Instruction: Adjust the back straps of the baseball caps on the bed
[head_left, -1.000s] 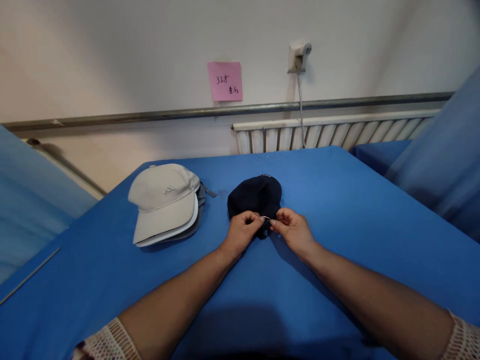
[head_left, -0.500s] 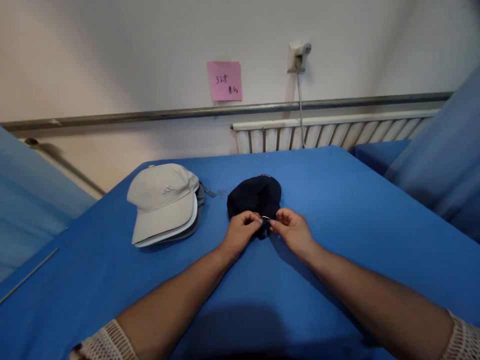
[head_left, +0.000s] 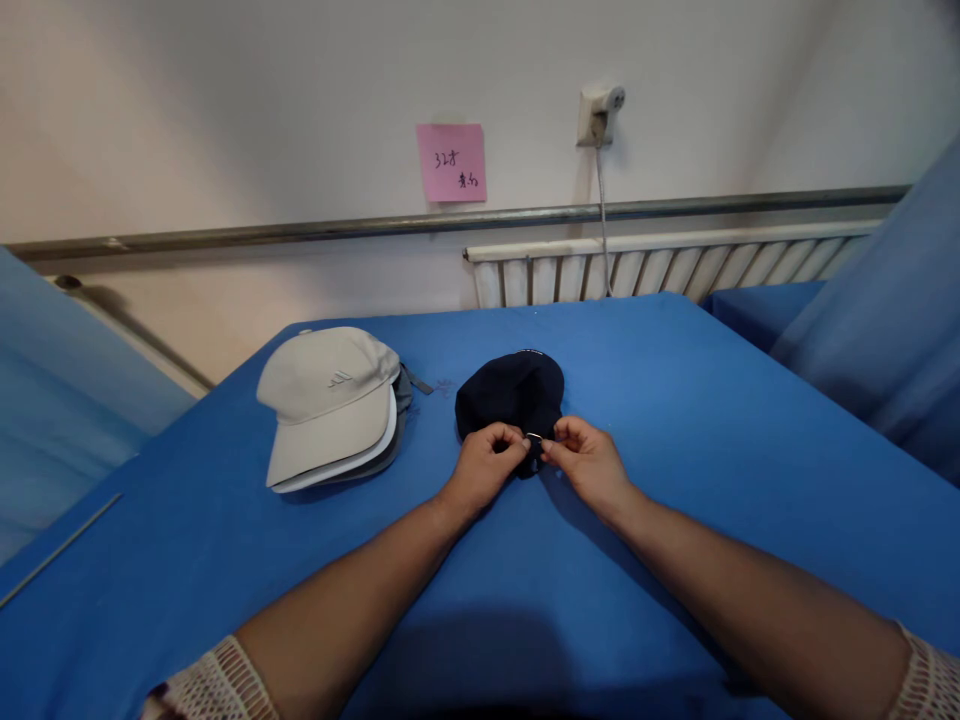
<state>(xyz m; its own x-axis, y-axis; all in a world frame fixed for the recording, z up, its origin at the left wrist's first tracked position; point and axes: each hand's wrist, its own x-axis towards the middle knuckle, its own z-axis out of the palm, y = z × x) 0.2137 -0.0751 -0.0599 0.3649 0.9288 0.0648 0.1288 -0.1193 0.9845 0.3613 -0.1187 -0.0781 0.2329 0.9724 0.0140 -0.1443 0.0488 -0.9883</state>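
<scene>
A dark navy cap (head_left: 512, 392) lies on the blue-covered table (head_left: 675, 420), its back strap toward me. My left hand (head_left: 486, 465) pinches the strap at the cap's near edge. My right hand (head_left: 589, 462) pinches it from the other side, right by a small metal buckle (head_left: 534, 437). Both hands have fingers curled and nearly touch each other.
A stack of light caps, beige on top (head_left: 330, 400), sits to the left of the navy cap. A white radiator (head_left: 660, 272) and a wall socket with cable (head_left: 598, 112) stand behind the table. A pink note (head_left: 451, 161) hangs on the wall. Blue fabric (head_left: 885, 310) drapes at right.
</scene>
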